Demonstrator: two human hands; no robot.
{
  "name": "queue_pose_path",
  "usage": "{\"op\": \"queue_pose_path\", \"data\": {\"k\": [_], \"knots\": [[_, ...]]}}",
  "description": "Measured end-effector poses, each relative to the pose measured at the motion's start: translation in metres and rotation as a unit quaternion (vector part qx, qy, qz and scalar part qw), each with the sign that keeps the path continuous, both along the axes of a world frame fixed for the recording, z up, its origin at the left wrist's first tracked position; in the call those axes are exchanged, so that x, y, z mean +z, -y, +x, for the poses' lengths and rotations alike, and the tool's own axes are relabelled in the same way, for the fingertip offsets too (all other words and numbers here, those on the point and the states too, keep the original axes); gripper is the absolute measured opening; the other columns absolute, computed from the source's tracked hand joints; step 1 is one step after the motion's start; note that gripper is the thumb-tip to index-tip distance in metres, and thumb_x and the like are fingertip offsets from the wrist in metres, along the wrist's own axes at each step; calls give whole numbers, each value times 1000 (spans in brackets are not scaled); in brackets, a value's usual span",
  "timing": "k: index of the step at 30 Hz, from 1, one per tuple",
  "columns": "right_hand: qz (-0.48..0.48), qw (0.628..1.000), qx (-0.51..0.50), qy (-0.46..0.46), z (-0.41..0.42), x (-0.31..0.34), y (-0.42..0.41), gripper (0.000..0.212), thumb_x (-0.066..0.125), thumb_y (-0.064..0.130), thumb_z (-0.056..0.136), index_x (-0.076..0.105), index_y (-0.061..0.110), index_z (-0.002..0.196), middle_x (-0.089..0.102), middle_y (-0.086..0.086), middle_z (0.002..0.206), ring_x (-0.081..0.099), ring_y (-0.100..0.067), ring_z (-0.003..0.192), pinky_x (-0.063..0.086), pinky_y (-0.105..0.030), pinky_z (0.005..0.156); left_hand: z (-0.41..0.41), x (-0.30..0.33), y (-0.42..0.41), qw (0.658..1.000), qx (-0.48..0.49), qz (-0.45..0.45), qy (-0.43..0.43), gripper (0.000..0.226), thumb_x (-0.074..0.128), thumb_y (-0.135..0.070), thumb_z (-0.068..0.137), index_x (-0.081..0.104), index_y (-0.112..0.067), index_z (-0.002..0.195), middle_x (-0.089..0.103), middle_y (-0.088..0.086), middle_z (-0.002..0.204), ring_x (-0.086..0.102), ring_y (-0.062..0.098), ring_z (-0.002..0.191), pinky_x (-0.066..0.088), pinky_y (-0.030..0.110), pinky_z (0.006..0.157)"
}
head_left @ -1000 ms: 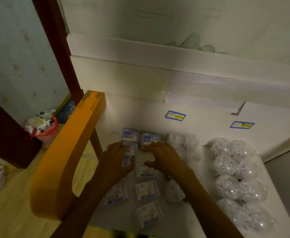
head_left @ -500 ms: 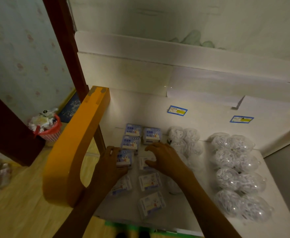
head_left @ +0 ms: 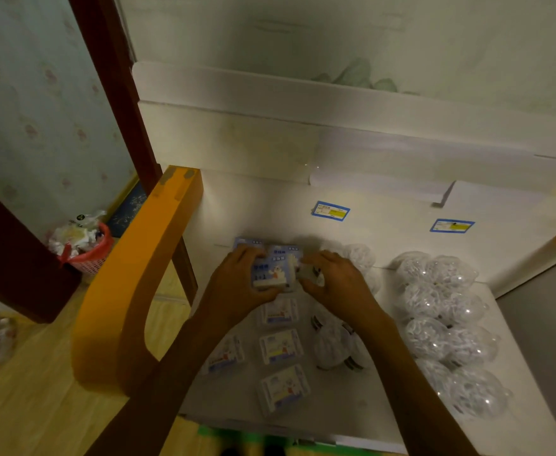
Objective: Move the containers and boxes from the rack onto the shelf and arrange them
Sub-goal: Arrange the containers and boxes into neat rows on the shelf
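Between both hands (head_left: 280, 281), a small blue-and-white box (head_left: 271, 273) is being gripped; next, aligning it on the white shelf (head_left: 516, 406).

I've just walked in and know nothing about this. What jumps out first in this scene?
Two hands meet at the middle of the white shelf: the left hand grips a small blue-and-white box tilted up off the surface, and the right hand holds its other side. To the right, shiny clear plastic containers line up in a column, and a bright orange curved frame stands at the shelf's left edge.
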State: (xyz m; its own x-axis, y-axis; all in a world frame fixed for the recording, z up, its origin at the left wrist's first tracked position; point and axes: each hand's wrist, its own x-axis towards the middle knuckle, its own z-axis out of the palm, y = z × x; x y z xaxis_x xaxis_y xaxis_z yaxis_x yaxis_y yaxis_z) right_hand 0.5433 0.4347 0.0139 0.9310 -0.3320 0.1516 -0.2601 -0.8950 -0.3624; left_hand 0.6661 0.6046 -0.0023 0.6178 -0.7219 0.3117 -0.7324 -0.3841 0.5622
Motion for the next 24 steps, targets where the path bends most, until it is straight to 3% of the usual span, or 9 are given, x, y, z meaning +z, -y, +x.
{"op": "queue_pose_path", "data": {"k": [5,9,11,16,20,24], "knots": [[0,1000,-11,-2,-4,4,11,38,65,28,85,61,15,120,63,-5,115,58,-24,102,36,-25,81,11,-17,30,997,-29,70,-17,66,76,-55,64,55,-19,116,55,1,117,55,20,103,43,32,84],[-4,997,24,-71,8,0,5,57,67,41,83,50,18,132,54,-6,132,51,-23,116,36,-31,95,13,-32,37,992,-27,121,21,79,52,-75,61,58,-18,117,59,5,115,54,26,104,45,42,86],[-21,994,40,-103,17,-7,1,59,65,45,83,48,19,133,50,-5,137,49,-23,119,33,-34,100,16,-38,39,993,-21,112,31,79,46,-74,61,61,-17,114,62,6,111,56,28,100,45,40,84],[-29,990,49,-129,35,-17,1,61,68,47,81,47,21,132,46,-5,138,50,-22,119,37,-32,99,28,-47,38,992,-41,111,46,69,59,-64,66,62,-14,113,65,8,109,60,30,98,47,42,84],[-8,990,44,-136,37,-23,3,60,71,35,81,47,16,132,44,-8,138,51,-24,116,42,-31,94,31,-53,31,990,-66,119,41,71,73,-49,63,59,-9,120,63,14,114,58,36,105,45,47,89],[-36,991,45,-120,40,-31,1,57,72,36,79,49,13,126,48,-8,130,54,-24,108,43,-31,89,32,-56,18,993,-47,90,63,62,78,-35,64,60,-6,116,65,15,109,62,35,98,49,46,84]]}}
